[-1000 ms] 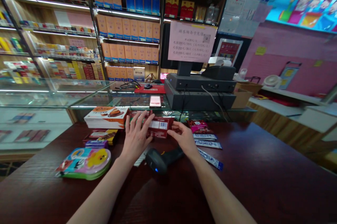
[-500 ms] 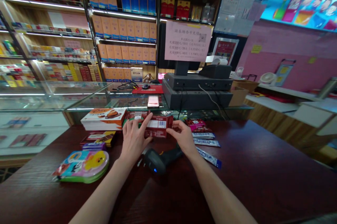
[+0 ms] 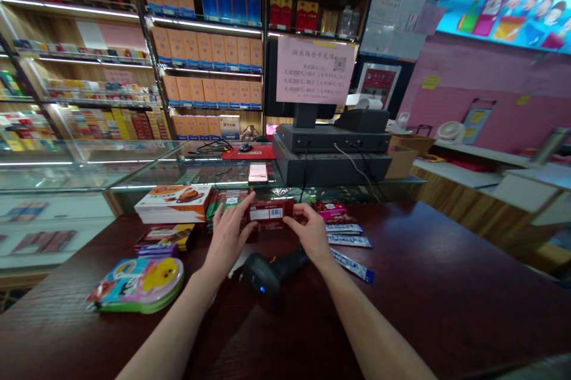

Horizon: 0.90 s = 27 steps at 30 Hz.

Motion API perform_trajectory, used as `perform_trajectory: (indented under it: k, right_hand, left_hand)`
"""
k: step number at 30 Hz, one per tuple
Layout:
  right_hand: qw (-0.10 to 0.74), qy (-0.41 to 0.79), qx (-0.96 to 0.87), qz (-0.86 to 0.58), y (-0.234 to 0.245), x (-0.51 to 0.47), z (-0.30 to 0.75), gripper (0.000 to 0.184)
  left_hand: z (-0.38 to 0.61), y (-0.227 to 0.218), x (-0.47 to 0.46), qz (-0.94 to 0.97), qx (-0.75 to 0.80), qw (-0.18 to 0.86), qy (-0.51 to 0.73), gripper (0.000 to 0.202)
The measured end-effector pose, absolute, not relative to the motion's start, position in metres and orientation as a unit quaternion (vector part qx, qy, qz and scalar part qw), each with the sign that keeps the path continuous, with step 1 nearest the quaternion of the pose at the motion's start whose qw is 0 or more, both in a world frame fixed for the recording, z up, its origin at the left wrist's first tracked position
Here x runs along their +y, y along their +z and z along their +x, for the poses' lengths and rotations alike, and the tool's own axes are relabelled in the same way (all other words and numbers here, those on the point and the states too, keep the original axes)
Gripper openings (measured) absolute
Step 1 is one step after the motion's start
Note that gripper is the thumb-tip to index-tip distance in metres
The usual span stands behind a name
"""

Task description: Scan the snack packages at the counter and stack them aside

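A dark red snack box (image 3: 270, 214) stands tilted up above the table, its white label and barcode facing me. My right hand (image 3: 310, 231) pinches its right end between thumb and fingers. At the left end, my left hand (image 3: 229, 228) has its thumb and index finger around the edge, the other fingers curled. Behind the left hand are green and brown packs (image 3: 229, 200), partly hidden. A black barcode scanner (image 3: 263, 273) with a blue light lies below the box, between my forearms.
Left on the table are a white carton (image 3: 173, 204), yellow-brown packs (image 3: 167, 236), purple packs (image 3: 158, 250) and a duck-printed package (image 3: 138, 285). Blue-white sachets (image 3: 350, 240) and a pink-brown pack (image 3: 332, 212) lie right. The glass counter holds a cash register (image 3: 330, 154).
The dark red box has tipped more upright, its label turning further toward me. My left hand's fingers have shifted toward its left edge. My right hand keeps its hold.
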State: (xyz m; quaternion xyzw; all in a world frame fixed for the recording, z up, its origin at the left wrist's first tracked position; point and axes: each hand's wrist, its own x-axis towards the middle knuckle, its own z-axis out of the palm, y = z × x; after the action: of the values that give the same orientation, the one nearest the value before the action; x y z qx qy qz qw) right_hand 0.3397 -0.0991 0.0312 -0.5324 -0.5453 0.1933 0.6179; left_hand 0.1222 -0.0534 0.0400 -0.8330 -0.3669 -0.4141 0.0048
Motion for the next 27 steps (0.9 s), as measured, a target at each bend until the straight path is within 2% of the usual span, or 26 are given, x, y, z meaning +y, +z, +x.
perform_trajectory:
  k: [3,5,10,12,20,23,27]
  right_hand:
    - [0.607,0.145,-0.55,-0.555,0.03,-0.1,0.34,0.02]
    - [0.603,0.114,-0.555,-0.562,0.03,-0.102,0.339,0.015]
    - [0.627,0.057,-0.592,-0.503,0.034,-0.105,0.337,0.007]
    - [0.63,0.049,-0.592,-0.501,0.034,-0.105,0.337,0.007]
    - [0.6,0.128,-0.597,-0.517,0.029,-0.108,0.337,0.016]
    - [0.586,0.118,-0.599,-0.532,0.027,-0.108,0.338,0.015]
    - [0.585,0.117,-0.596,-0.538,0.025,-0.107,0.337,0.013]
  left_hand:
    - [0.122,0.039,-0.052,-0.811,-0.367,0.014,-0.455,0.068]
    - [0.122,0.039,-0.053,-0.797,-0.363,0.018,-0.482,0.064]
    - [0.119,0.042,-0.055,-0.792,-0.335,0.076,-0.504,0.024]
    - [0.118,0.042,-0.055,-0.797,-0.32,0.1,-0.502,0.017]
    - [0.113,0.043,-0.057,-0.806,-0.283,0.12,-0.507,0.014]
    - [0.111,0.044,-0.059,-0.796,-0.319,0.119,-0.501,0.011]
    - [0.11,0.044,-0.059,-0.778,-0.401,0.124,-0.467,0.02]
